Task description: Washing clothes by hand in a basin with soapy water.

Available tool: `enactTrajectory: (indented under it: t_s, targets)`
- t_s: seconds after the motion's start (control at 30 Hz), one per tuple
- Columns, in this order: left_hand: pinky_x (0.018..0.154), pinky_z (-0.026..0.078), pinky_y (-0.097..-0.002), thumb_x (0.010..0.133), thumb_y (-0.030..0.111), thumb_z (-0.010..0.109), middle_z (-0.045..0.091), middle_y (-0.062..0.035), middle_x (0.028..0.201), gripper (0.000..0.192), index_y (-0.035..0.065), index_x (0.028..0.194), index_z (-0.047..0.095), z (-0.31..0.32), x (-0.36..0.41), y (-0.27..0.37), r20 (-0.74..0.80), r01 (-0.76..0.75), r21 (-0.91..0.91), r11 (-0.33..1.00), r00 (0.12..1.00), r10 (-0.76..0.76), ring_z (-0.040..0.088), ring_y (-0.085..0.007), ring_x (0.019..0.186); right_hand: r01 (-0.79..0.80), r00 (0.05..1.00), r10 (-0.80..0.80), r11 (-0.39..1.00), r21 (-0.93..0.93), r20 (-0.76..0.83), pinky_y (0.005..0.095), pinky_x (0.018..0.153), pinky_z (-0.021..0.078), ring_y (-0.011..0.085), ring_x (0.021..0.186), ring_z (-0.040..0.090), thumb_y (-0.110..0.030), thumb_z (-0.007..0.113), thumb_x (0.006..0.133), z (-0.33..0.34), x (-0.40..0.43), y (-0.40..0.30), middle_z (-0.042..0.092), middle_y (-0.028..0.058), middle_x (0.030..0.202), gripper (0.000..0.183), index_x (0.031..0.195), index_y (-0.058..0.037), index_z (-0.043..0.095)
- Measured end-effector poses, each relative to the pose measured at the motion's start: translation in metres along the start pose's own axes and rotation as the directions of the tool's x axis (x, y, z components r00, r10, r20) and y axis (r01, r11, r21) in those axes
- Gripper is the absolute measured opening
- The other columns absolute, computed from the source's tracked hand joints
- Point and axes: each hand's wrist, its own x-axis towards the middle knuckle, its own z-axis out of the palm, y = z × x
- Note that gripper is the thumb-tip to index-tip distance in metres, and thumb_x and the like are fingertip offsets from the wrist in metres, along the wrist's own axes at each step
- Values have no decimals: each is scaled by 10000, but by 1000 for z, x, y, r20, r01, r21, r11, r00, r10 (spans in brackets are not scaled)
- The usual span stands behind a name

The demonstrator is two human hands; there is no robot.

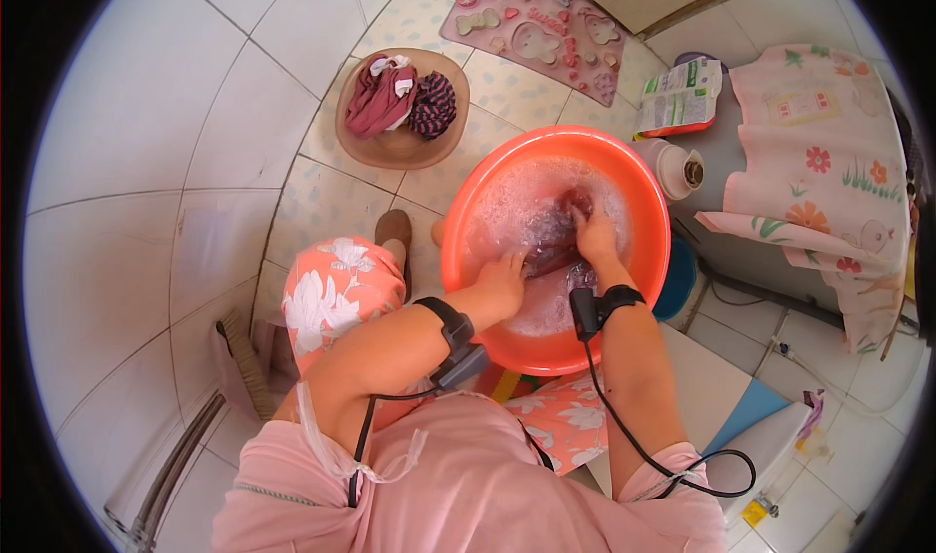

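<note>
Before me stands an orange plastic basin [653, 260] of sudsy, pinkish water with dark wet cloth [552, 257] partly under the surface. My right hand [596, 237] grips a reddish-purple bunch of this cloth in the right part of the basin. Lower and to the left, my left hand [504, 282] is in the water at the cloth's edge, its fingertips hidden by suds, so its hold is unclear. Both forearms wear black straps with cabled devices. Beyond, on the tiled floor, a brown basin [395, 159] holds a maroon garment [376, 107] and a dark striped cloth [433, 105].
A pink patterned mat [541, 34] lies at the back. On the right are a washing machine with a floral cover [812, 158], a printed packet [680, 96], a pale container [669, 169] and a blue bucket [676, 279]. A brush [245, 366] stands by the left wall.
</note>
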Motion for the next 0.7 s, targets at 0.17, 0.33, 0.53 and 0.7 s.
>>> enactTrajectory:
  t_s: [0.17,0.33,0.53,0.7]
  targets:
    - [928,398,-416,831,116,433,187,-257,1401,529,22,1339,320,-30,-5,25,168,13,36,999,986,-19,277,-368,1261,368,895,-327,926,87,-302,440,877,405,390,1058,490,-148,616,796,-18,-6,28,465,225,1201,602,1300,-78,295]
    - [971,341,-472,826,127,450,117,-307,1407,540,6,1336,319,-20,-20,31,-39,-70,82,994,997,74,190,-444,1290,355,924,-316,918,177,-213,387,888,388,320,991,468,-114,737,656,-38,-73,-14,446,190,1071,708,1264,-86,376]
    - [1000,313,-456,793,143,512,146,-298,1408,584,6,1333,333,-20,-7,28,114,-158,296,942,985,129,122,-434,1320,384,900,-405,912,-146,-159,540,982,239,470,1199,204,-275,746,655,12,-114,-9,236,214,1305,658,1245,-237,457]
    - [990,342,-362,769,107,552,179,-208,1436,612,-26,1325,331,-40,-11,29,362,32,148,988,928,-84,159,-323,1339,-2,994,11,997,-79,112,706,937,89,524,1283,-18,-558,575,743,39,-102,-33,14,198,1456,710,1354,-411,244]
